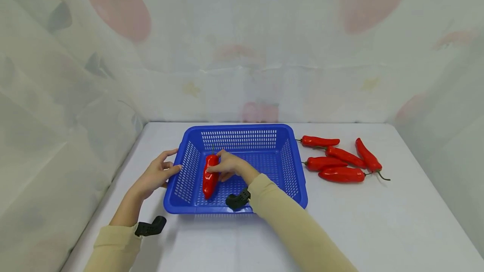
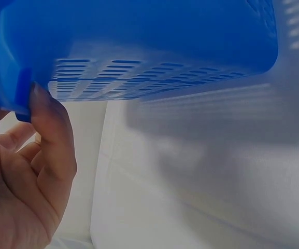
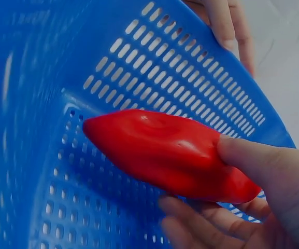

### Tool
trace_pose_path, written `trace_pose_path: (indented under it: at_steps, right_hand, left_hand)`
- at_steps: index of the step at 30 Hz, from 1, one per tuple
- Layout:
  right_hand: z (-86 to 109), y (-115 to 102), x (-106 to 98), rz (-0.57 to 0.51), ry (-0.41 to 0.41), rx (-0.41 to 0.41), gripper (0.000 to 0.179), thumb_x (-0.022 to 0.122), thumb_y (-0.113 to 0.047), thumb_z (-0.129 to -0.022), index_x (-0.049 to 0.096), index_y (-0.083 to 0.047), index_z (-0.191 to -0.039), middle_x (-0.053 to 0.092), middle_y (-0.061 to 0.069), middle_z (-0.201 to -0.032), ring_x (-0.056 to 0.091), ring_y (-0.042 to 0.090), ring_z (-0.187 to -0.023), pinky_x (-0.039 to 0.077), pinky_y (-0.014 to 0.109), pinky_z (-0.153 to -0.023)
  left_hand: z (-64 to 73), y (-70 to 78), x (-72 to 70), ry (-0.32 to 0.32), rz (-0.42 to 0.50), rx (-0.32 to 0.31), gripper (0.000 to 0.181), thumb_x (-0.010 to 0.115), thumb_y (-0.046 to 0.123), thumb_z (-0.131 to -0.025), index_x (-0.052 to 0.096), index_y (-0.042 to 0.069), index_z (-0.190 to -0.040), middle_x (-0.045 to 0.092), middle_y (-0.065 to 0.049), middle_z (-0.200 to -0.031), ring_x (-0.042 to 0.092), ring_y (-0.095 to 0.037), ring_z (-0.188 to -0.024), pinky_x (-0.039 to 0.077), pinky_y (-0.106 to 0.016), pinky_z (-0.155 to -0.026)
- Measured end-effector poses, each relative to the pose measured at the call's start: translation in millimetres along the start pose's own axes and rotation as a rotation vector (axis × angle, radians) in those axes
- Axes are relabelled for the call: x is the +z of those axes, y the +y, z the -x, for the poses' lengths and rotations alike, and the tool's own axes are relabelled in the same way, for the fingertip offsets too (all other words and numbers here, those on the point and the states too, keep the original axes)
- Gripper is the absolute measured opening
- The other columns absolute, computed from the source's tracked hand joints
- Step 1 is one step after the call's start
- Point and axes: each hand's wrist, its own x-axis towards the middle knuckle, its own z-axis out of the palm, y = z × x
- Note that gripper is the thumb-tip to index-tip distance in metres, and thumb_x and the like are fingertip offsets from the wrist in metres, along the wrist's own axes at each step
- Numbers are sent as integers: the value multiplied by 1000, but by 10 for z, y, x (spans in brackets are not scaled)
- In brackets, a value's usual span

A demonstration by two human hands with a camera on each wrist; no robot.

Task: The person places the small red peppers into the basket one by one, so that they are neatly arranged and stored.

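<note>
1. Right hand [image 1: 228, 166]: inside the basket, thumb on one flank of the pepper and fingers on the other, pinching it near the stem end.
2. Left hand [image 1: 153, 177]: at the basket's left edge, thumb and curled fingers gripping the rim.
3. Handling note, by judgement: the glossy skin looks slippery, so full thumb and finger pads on the broad shoulder should hold better than fingertips. The left hand's hold should stop the basket sliding; the pepper is best kept off the slotted side wall and its thin stem unbent.
4. Container, one: blue rectangular plastic basket [image 1: 204, 210] with perforated walls and floor, on a white table [image 1: 401, 226].
5. Contents: one glossy red elongated pepper [image 1: 210, 179] with a green stem, in the left part, stem towards the far wall, tip towards the near rim. Cannot tell whether it touches the floor.
6. Outside, right of the basket: five similar red peppers [image 1: 342, 174], loosely grouped on the table.
</note>
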Motion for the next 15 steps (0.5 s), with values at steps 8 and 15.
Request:
trace_pose_path:
  at_steps: [8, 15]
  right_hand:
    - [-17, -77, 105, 62, -7, 22, 56, 67, -21, -84, 35, -4, -126, 53, 18, -113, 65, 31, -87, 56, 41, -73]
    - [-56, -80, 145, 17, -25, 15, 39, 60, -5, -87, 39, 1, -120, 59, 24, -101, 63, 40, -91, 54, 46, -77]
  left_hand:
    - [13, 5, 12, 10, -14, -2, 67, 58, 22, -91, 20, 17, -146, 52, -19, -91, 64, -26, -71, 56, -43, -60]
    - [1, 19, 8, 7, -13, -6, 67, 58, 23, -91, 20, 17, -146, 51, -18, -89, 64, -26, -71, 57, -42, -60]
